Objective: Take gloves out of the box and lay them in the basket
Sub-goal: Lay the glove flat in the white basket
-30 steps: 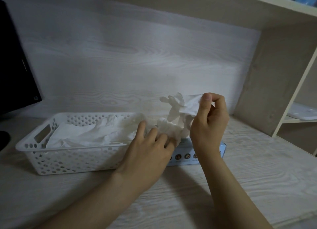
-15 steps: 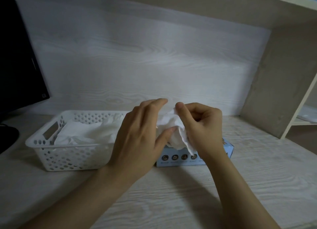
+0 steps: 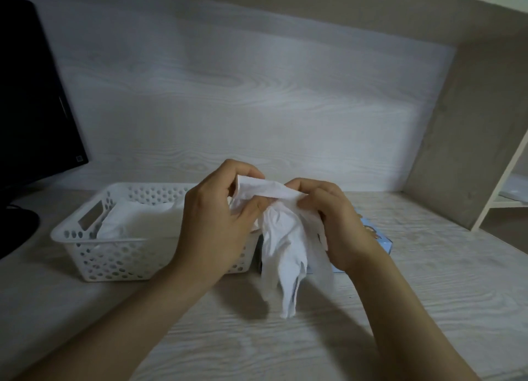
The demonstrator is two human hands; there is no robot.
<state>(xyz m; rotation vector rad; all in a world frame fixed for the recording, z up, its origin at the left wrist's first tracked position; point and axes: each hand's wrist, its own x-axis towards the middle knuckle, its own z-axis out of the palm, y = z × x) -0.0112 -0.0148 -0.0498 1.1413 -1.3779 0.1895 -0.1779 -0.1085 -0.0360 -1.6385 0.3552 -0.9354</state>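
Observation:
A white glove hangs in the air above the desk, its fingers pointing down. My left hand pinches its cuff on the left and my right hand pinches the cuff on the right, stretching the edge between them. Behind my right hand lies the light blue glove box, mostly hidden. To the left stands the white perforated basket, with white gloves lying inside it.
A black monitor and its stand fill the left edge. A wooden shelf side panel rises at the right, with a lower shelf beyond it. The pale wood desk extends toward me in front.
The glove has come fully out of the box and now hangs down unfolded. My left hand left the box top and took the cuff; both hands rose slightly.

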